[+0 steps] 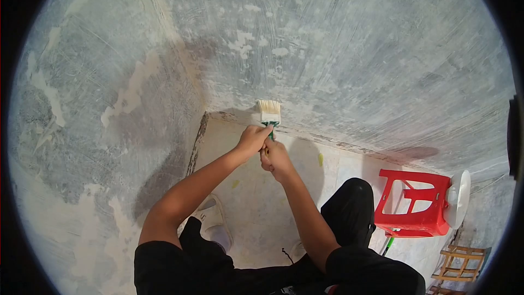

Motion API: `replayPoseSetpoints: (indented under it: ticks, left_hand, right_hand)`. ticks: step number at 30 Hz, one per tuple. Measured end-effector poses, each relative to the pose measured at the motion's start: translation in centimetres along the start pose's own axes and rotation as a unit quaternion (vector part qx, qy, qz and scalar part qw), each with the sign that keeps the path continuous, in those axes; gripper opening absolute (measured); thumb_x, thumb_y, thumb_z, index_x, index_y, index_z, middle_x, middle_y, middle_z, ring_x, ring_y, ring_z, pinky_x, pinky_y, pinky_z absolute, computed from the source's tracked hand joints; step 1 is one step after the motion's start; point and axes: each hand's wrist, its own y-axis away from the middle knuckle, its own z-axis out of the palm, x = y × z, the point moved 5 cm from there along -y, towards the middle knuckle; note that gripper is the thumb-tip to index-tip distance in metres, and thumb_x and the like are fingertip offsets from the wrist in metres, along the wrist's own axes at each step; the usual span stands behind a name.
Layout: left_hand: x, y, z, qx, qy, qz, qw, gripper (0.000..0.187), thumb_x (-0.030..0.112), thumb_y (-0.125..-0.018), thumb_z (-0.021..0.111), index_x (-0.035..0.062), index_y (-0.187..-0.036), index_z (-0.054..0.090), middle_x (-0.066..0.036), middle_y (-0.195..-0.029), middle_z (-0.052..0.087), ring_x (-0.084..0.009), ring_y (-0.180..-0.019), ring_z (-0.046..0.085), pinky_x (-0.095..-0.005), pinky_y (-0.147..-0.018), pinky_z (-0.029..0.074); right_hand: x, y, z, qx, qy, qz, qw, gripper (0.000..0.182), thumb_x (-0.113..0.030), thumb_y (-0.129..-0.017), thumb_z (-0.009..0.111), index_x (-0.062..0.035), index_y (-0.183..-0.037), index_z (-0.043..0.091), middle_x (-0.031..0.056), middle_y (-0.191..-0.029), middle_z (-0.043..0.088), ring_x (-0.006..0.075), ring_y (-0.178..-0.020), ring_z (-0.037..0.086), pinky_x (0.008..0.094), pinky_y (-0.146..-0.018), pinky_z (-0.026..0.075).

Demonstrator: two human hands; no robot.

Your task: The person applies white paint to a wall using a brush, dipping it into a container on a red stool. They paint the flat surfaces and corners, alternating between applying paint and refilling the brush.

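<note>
A wide paintbrush [269,113] with pale bristles, a whitish ferrule and a green handle points away from me, its bristles at the foot of the grey, patchy wall [327,65]. My left hand [254,140] is closed round the handle just behind the ferrule. Lower on the handle, my right hand [277,158] is wrapped round it, close against the left. Fingers cover most of the handle.
To my left, a second wall [103,104] with peeling patches meets the first in a corner. The tiled floor [256,196] lies below. On the right are a red plastic stool [415,224], a white round item [460,199] and a wooden rack [460,263].
</note>
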Motion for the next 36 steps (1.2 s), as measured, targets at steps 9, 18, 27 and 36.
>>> replayPoseSetpoints:
  ticks: [9,18,27,36]
  left_hand:
    - [18.0,4.3,1.1,-0.029,0.052,0.130,0.990,0.042,0.033,-0.103,0.058,-0.0038,-0.088,0.073,0.000,-0.066,0.059,-0.0074,-0.059,0.050,-0.0253,-0.054,0.040]
    - [23.9,6.6,1.8,0.044,0.038,0.322,0.945,0.042,0.033,-0.105,0.057,-0.0038,-0.089,0.071,-0.003,-0.073,0.067,-0.0067,-0.066,0.057,-0.0240,-0.061,0.047]
    - [4.8,-3.3,4.1,-0.037,-0.106,0.205,0.972,0.042,0.035,-0.106,0.054,-0.0007,-0.091,0.070,-0.002,-0.075,0.066,-0.0079,-0.068,0.058,-0.0254,-0.063,0.048]
    - [-1.3,-3.1,6.3,-0.090,-0.105,0.027,0.990,0.044,0.035,-0.105,0.056,-0.0027,-0.091,0.073,-0.005,-0.072,0.068,-0.0101,-0.062,0.060,-0.0275,-0.056,0.046]
  right_hand:
    - [-16.2,9.0,5.8,-0.039,0.038,-0.157,0.986,0.030,-0.026,-0.105,0.046,-0.0075,-0.082,0.049,0.0012,-0.049,0.045,0.0097,-0.035,0.034,0.0266,-0.035,0.022]
    - [-19.8,9.4,6.4,-0.062,0.160,-0.364,0.915,0.035,-0.024,-0.107,0.049,-0.0042,-0.079,0.051,-0.0024,-0.055,0.047,0.0071,-0.049,0.046,0.0253,-0.048,0.035]
    - [-3.7,-1.7,-5.2,0.043,0.107,-0.271,0.956,0.035,-0.031,-0.109,0.047,-0.0094,-0.083,0.053,-0.0049,-0.055,0.044,0.0044,-0.045,0.040,0.0234,-0.044,0.031]
    - [0.5,1.5,-5.8,0.088,-0.038,-0.075,0.993,0.038,-0.038,-0.108,0.045,-0.0112,-0.082,0.050,-0.0016,-0.050,0.044,0.0089,-0.035,0.035,0.0289,-0.035,0.024]
